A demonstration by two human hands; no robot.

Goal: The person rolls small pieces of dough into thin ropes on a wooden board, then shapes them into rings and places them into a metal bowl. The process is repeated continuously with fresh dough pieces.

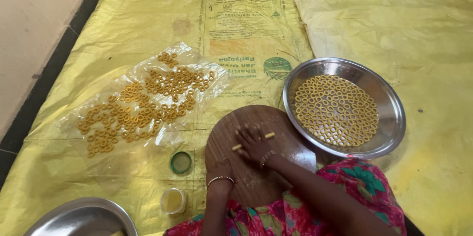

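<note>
My right hand [253, 143] lies flat, fingers spread, on a thin yellow dough strand [269, 135] whose two ends stick out on either side of it. The strand rests on a round wooden board [231, 127] in front of me. My left hand [220, 168] rests on the board's near left part with its fingers curled under, holding nothing that I can see. Both wrists wear thin bangles.
A steel plate [391, 118] right of the board holds several yellow dough rings in one layer. A clear plastic sheet [197, 61] at the left carries more rings. A green lid [181, 162], a small open jar [172, 200] and a steel bowl [84, 219] sit at the near left on yellow sacking [148, 14].
</note>
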